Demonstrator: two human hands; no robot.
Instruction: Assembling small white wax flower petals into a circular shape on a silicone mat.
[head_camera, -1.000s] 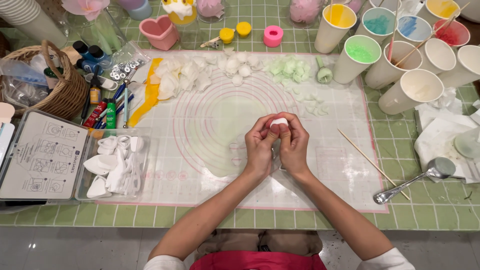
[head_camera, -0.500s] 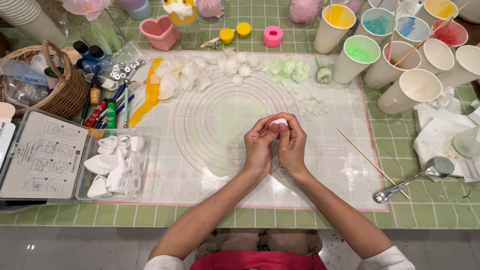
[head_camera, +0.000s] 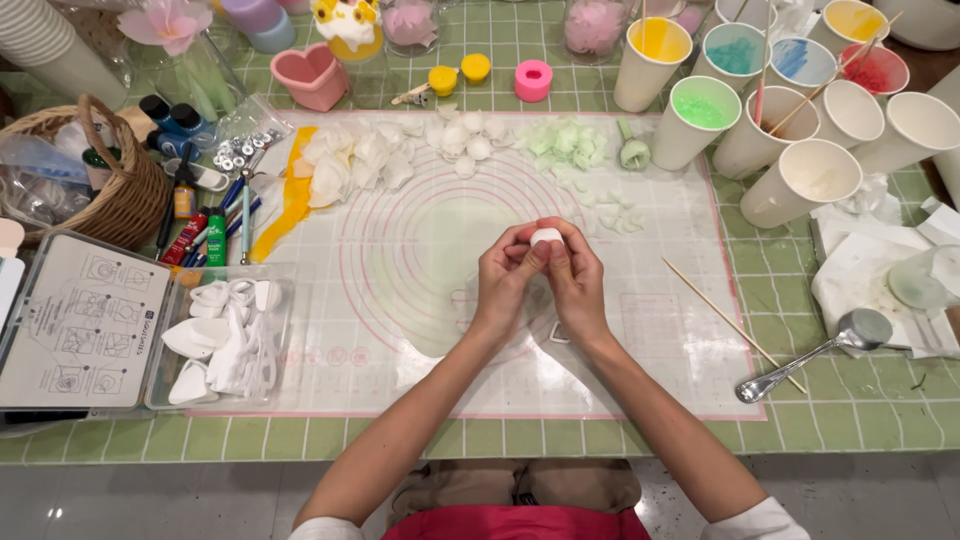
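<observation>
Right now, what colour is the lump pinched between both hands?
White; the lump shows best in the head view.

Left hand (head_camera: 507, 275) and right hand (head_camera: 577, 275) pressed together over the translucent mat (head_camera: 420, 260), fingertips pinching a small white lump (head_camera: 546, 237) between them. White petals (head_camera: 350, 160) and pale green pieces (head_camera: 565, 142) along the mat's far edge. Paper cups (head_camera: 800, 180) of coloured stuff far right — wooden skewer (head_camera: 730, 322) and metal spoon (head_camera: 815, 355) nearer. Clear tray of white cutters (head_camera: 222, 335) on the left, wicker basket (head_camera: 130, 200) beyond.
</observation>
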